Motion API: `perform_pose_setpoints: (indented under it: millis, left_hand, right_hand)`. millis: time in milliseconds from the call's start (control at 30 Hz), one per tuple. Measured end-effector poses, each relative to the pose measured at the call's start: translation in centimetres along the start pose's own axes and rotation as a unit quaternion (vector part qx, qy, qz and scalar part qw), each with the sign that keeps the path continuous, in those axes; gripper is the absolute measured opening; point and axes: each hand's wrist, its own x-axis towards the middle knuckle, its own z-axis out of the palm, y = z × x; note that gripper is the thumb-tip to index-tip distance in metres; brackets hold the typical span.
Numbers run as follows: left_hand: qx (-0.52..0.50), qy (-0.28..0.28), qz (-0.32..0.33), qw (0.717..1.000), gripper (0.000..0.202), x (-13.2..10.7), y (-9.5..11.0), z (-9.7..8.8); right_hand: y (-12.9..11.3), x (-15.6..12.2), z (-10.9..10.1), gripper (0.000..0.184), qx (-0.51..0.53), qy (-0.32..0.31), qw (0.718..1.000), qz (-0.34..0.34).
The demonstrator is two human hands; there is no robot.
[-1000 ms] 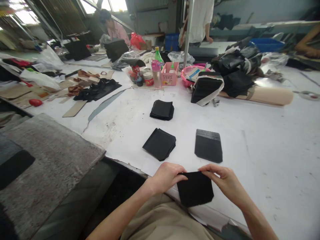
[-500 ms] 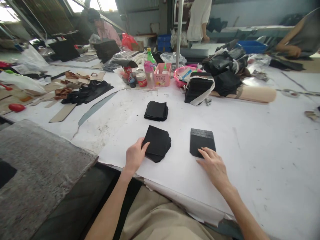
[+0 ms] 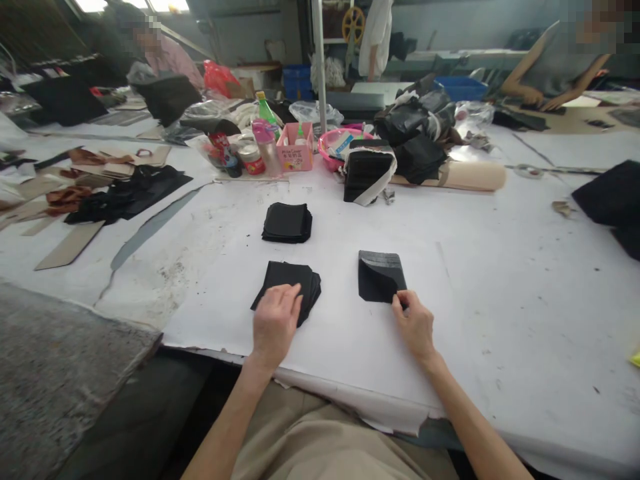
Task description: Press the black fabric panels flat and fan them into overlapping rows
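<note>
Two piles of thin black pieces with cut corners lie before me on the white-covered table. Over the nearer left pile point(image 3: 290, 272) rests my left hand point(image 3: 275, 320), its fingers extended loosely across the top and hiding part of it. To the right, my right hand point(image 3: 415, 323) pinches the lower right corner of the top black piece point(image 3: 383, 275). That corner is lifted and the piece curls up. Beneath it lies a fanned stack point(image 3: 379, 256) with greyish stepped edges at its far side. The farther pile point(image 3: 287, 222) is untouched by either hand.
Behind the piles stand a pink box point(image 3: 295, 148), a bottle point(image 3: 267, 143), a pink basin point(image 3: 327, 150) and a black bundle point(image 3: 367, 173). Black and brown scraps point(image 3: 135, 190) lie left; a beige roll point(image 3: 473, 176) lies right. Other people work farther back.
The view has swung right. My left hand has moved from the pile's left edge onto its top, and its pieces have shifted. My right hand has gripped and lifted a corner.
</note>
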Motion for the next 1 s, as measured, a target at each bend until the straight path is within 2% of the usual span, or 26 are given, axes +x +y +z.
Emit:
perform_pose_setpoints:
  millis: [67,133,233,300,400,467,533,567,600,633,700,767,800,833,867,933,1000]
  left_hand:
    - [-0.065,-0.063,0.083,0.992,0.026,0.7,3.1,1.7]
    - [-0.079,-0.123,0.168,0.975,0.032,1.4,5.9,3.9]
    - [-0.041,-0.161,0.218,0.962,0.043,2.1,8.7,7.2]
    - [-0.022,-0.173,0.217,0.960,0.046,2.2,9.3,8.7]
    - [-0.009,-0.176,0.216,0.960,0.045,1.8,9.3,9.6]
    - [-0.002,-0.176,0.217,0.960,0.044,1.4,9.2,9.6]
    - [0.002,-0.181,0.214,0.960,0.043,1.2,9.2,9.5]
    - [0.001,-0.183,0.210,0.960,0.042,1.2,9.2,9.5]
    - [-0.003,-0.186,0.207,0.960,0.042,1.2,9.2,9.5]
    - [-0.007,-0.189,0.204,0.961,0.042,1.2,9.2,9.6]
    - [-0.024,-0.188,0.201,0.961,0.042,1.3,9.2,9.8]
    - [-0.055,-0.181,0.194,0.963,0.042,1.3,9.2,9.9]
    - [-0.074,-0.175,0.185,0.964,0.041,1.3,9.0,9.7]
    - [-0.093,-0.168,0.171,0.966,0.040,1.3,8.8,9.4]
    - [-0.110,-0.162,0.152,0.969,0.038,1.2,8.6,9.0]
    - [-0.136,-0.153,0.107,0.973,0.035,0.9,7.8,7.5]
    - [-0.153,-0.148,0.065,0.975,0.032,0.5,6.8,5.6]
  right_hand:
    - [0.0,0.1,-0.2,0.025,0.035,-0.008,0.999,0.027]
    - [-0.1,0.2,-0.4,0.024,0.087,-0.010,0.995,0.052]
    - [0.1,0.4,-0.7,0.024,0.157,-0.003,0.984,0.084]
    - [0.5,0.6,-0.8,0.026,0.186,0.004,0.978,0.099]
    - [1.8,1.4,-1.2,0.027,0.253,0.028,0.957,0.137]
    - [3.0,2.4,-2.3,0.024,0.349,0.100,0.914,0.183]
    - [4.1,3.5,-4.2,0.021,0.443,0.215,0.843,0.216]
    - [4.4,3.9,-5.5,0.019,0.448,0.246,0.832,0.215]
    - [4.6,4.2,-6.9,0.017,0.443,0.274,0.827,0.213]
    - [4.6,4.2,-8.2,0.017,0.416,0.289,0.836,0.210]
    - [3.9,3.4,-10.5,0.013,0.314,0.335,0.872,0.170]
    - [2.6,1.5,-11.4,0.014,0.172,0.261,0.941,0.128]
    - [1.8,0.2,-11.3,0.019,0.101,0.179,0.973,0.104]
    - [1.1,-1.3,-10.8,0.024,0.059,0.084,0.992,0.072]
    - [0.3,-2.7,-10.0,0.025,0.049,-0.004,0.998,0.026]
    - [-1.0,-5.5,-8.2,0.016,0.060,-0.133,0.987,-0.064]
    - [-2.4,-7.6,-6.7,0.013,0.076,-0.194,0.971,-0.120]
